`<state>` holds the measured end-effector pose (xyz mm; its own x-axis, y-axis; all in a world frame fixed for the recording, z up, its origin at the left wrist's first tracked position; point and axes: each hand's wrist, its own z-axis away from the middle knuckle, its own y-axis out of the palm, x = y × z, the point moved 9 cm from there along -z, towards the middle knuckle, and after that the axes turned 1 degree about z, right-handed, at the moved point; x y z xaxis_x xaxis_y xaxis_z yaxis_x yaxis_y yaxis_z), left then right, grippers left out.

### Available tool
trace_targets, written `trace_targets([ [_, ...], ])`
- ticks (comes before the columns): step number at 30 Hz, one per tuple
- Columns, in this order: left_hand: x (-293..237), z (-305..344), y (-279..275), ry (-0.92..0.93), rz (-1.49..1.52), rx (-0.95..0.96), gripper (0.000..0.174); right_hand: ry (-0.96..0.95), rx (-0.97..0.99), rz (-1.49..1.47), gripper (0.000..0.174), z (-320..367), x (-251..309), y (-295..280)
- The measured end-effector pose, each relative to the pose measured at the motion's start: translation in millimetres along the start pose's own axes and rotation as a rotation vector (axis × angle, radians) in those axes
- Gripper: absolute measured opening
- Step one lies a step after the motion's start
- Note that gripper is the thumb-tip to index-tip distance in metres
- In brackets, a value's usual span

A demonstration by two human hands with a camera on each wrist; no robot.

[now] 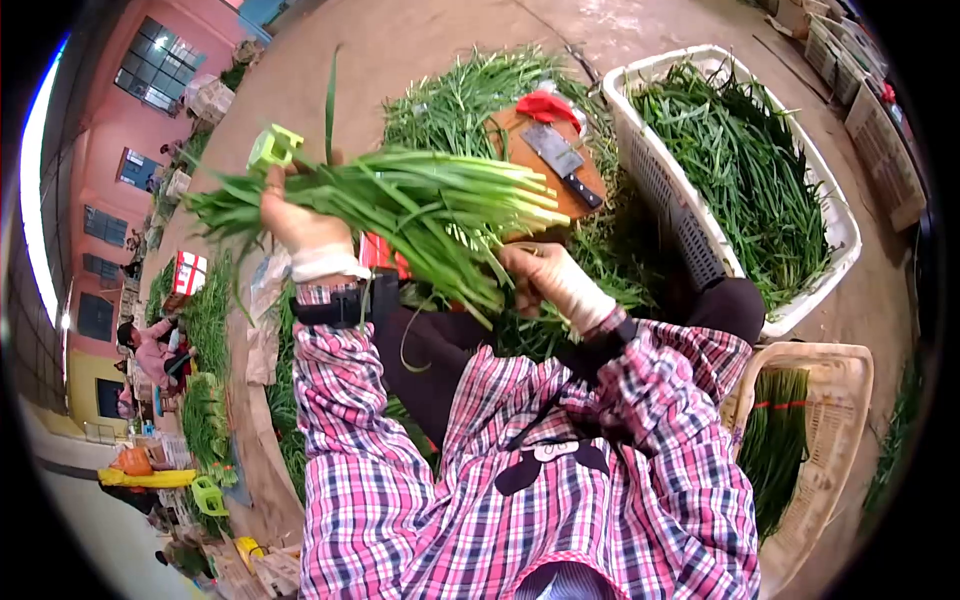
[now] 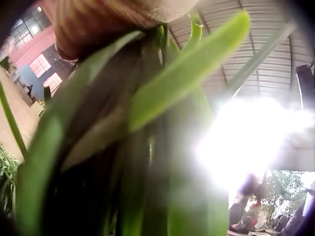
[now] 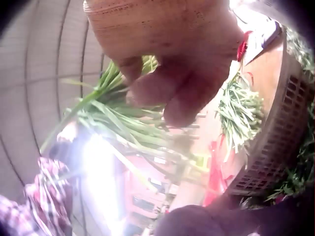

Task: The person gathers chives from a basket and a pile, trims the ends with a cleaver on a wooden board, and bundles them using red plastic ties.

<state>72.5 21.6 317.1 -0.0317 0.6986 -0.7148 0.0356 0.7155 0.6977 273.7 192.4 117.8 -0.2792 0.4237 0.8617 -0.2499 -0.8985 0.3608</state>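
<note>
My left hand (image 1: 305, 225) grips a thick bunch of garlic chives (image 1: 430, 190) around its leafy part, with the pale stem ends pointing right. A lime-green plastic piece (image 1: 272, 147) sits at that hand's fingers. In the left wrist view, blurred chive leaves (image 2: 187, 78) hang close under the hand (image 2: 118, 19). At the stem ends, my right hand (image 1: 550, 280) has its fingers curled, pinching loose chive leaves at the bunch's lower edge. The right wrist view shows those bent fingers (image 3: 182, 98) in front of the leaves (image 3: 118, 115), partly hiding them.
A cleaver (image 1: 560, 155) and red cloth (image 1: 548, 108) lie on a round wooden board (image 1: 520, 150). Loose chives (image 1: 440, 105) cover the floor behind. To the right stand a white crate (image 1: 845, 240) of chives and a second crate (image 1: 850, 400) with banded bundles. People (image 1: 155, 350) sit far left.
</note>
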Motion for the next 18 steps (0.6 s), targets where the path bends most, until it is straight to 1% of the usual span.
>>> trace_targets([
  [1, -5.3, 15.2, 9.8, 0.044, -0.078, -0.063, 0.023, -0.018, 0.050, 0.042, 0.041, 6.2, 6.7, 4.4],
  [2, 1.4, 8.9, 14.9, -0.024, -0.060, 0.030, 0.022, 0.014, 0.113, 0.184, 0.046, 6.7, 8.2, 3.8],
  [4, 4.9, 21.5, 26.5, -0.031, -0.073, -0.024, 0.020, 0.064, 0.096, 0.454, 0.046, 5.7, 23.8, -0.5],
  [5, 10.0, 15.3, 30.5, -0.039, -0.033, 0.085, 0.020, -0.032, 0.079, 0.465, 0.047, -12.5, 10.8, -12.3],
  [6, 12.4, 11.7, 34.6, -0.043, 0.011, 0.197, 0.020, -0.201, 0.082, 0.569, 0.046, -8.5, 31.1, -8.9],
  [7, 12.4, 32.1, 48.6, -0.033, 0.022, 0.172, 0.019, -0.373, 0.065, 0.674, 0.045, -2.3, 51.2, -5.8],
  [9, 15.7, 42.4, 59.3, -0.043, 0.001, 0.174, 0.017, -0.171, 0.041, 0.726, 0.043, -4.2, 48.6, -9.3],
  [12, 20.5, 32.9, 57.3, -0.072, 0.036, 0.224, 0.014, -0.428, 0.028, 0.228, 0.039, -15.0, 49.1, -11.3],
  [13, 20.3, 25.6, 53.8, -0.087, 0.049, 0.228, 0.014, -0.355, 0.046, -0.026, 0.036, -19.0, 36.8, -15.8],
  [14, 22.0, 21.3, 52.3, -0.101, 0.063, 0.231, 0.013, -0.303, -0.028, -0.216, 0.039, -24.7, 19.7, -25.7],
  [15, 17.9, 18.8, 45.7, -0.050, 0.000, 0.130, 0.013, -0.245, 0.018, -0.374, 0.039, -23.4, 14.1, -23.9],
  [16, 18.9, 12.1, 38.0, -0.071, 0.010, 0.109, 0.013, -0.185, 0.065, -0.531, 0.038, -21.4, 8.7, -21.5],
  [18, 13.9, -10.0, 12.5, -0.113, 0.033, 0.063, 0.014, -0.269, 0.108, -0.464, 0.038, -13.8, 11.2, -19.1],
])
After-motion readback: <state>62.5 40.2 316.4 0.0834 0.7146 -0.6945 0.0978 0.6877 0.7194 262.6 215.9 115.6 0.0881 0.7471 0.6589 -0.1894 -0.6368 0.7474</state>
